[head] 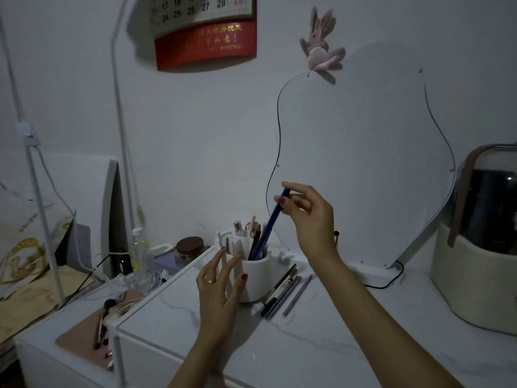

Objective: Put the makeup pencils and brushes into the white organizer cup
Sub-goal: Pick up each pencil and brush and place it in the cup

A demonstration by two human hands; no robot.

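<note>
The white organizer cup (256, 278) stands on the white table top, with several pencils and brushes (249, 233) upright in its compartments. My right hand (307, 217) is above and right of the cup, pinching the top of a blue pencil (270, 224) whose lower end is inside the cup. My left hand (219, 292) is at the cup's left side, fingers spread, thumb against its wall. Several dark and grey pencils (285, 292) lie flat on the table just right of the cup.
A wavy-edged mirror (363, 163) leans on the wall behind. A cream basket with a dark case (475, 275) stands at right. A lower shelf at left holds a pink tray with brushes (100, 329), a bottle (138, 247) and a brown-lidded jar (189, 247).
</note>
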